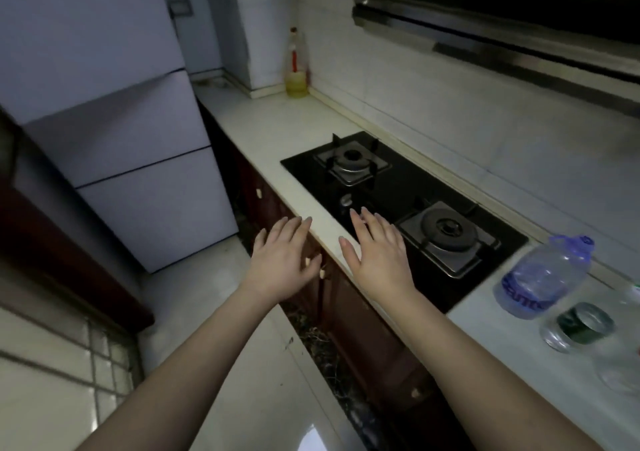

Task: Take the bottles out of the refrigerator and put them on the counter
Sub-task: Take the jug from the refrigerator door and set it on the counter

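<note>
the refrigerator (114, 146) stands shut left of the stove (401, 215). right of the stove, on the desk (519, 357), a large blue-capped bottle (543, 277) and smaller ones (blurred). left hand (282, 256) and right hand (377, 253) hover before the stove, each grip open, empty.

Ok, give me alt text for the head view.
Two empty, open hands, left and right, reach out over the counter edge beside a black gas hob. The fridge at left is shut; bottles already stand on the counter at right.
</note>
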Demonstrator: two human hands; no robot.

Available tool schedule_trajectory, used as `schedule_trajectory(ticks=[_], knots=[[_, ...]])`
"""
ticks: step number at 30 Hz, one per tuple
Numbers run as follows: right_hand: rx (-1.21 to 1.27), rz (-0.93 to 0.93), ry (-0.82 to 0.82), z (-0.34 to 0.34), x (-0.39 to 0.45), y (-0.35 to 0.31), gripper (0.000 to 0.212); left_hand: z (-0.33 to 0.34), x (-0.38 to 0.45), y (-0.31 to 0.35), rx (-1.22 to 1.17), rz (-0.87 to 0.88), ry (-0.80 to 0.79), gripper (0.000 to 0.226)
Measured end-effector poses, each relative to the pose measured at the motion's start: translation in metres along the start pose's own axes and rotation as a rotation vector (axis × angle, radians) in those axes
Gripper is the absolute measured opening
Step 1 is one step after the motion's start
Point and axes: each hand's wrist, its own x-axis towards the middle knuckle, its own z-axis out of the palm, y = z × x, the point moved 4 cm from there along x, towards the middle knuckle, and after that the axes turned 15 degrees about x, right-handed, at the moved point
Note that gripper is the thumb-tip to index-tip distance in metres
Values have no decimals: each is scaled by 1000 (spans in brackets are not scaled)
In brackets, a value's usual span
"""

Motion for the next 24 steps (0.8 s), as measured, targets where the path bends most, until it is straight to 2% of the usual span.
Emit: schedule_trajectory(ticks=[7, 24], knots=[[48, -147, -124, 41, 45, -61, 62, -16, -8, -86, 31, -192, 11, 74], [115, -513, -213, 98, 218, -153, 61, -39, 77, -193, 251, -474, 56, 75]])
